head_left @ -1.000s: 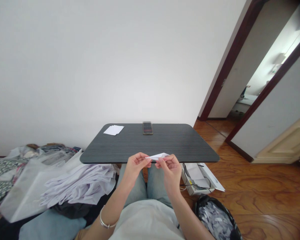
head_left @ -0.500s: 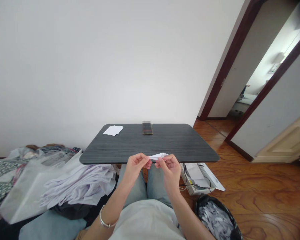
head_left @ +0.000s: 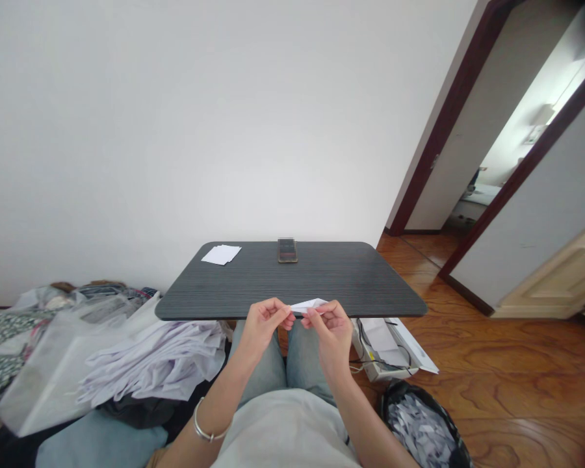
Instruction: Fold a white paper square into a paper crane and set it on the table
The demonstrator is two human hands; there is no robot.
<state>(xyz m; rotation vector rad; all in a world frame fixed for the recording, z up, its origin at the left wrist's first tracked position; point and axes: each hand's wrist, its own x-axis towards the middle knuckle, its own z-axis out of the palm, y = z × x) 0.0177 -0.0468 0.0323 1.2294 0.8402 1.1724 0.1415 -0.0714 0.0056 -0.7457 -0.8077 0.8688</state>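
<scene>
A small folded piece of white paper (head_left: 308, 305) is stretched between my two hands at the near edge of the dark table (head_left: 253, 276). My left hand (head_left: 269, 320) pinches its left end between thumb and fingertips. At the other end, my right hand (head_left: 330, 324) grips the paper the same way. Both sets of fingertips hide parts of it, so the exact folded shape cannot be made out. Several square white paper sheets (head_left: 220, 254) lie at the table's far left corner. A phone (head_left: 287, 251) rests at the middle of the back edge.
A white wall (head_left: 273, 117) rises behind the table. To the left lie piled clothes (head_left: 160, 357) and a translucent plastic bag (head_left: 63, 364). On the wooden floor at right are a box with cables (head_left: 387, 370) and a black-lined bin (head_left: 422, 422) full of paper scraps.
Almost nothing differs. Both hands keep their pinch on the folded paper, with only a very slight shift of the fingers and paper.
</scene>
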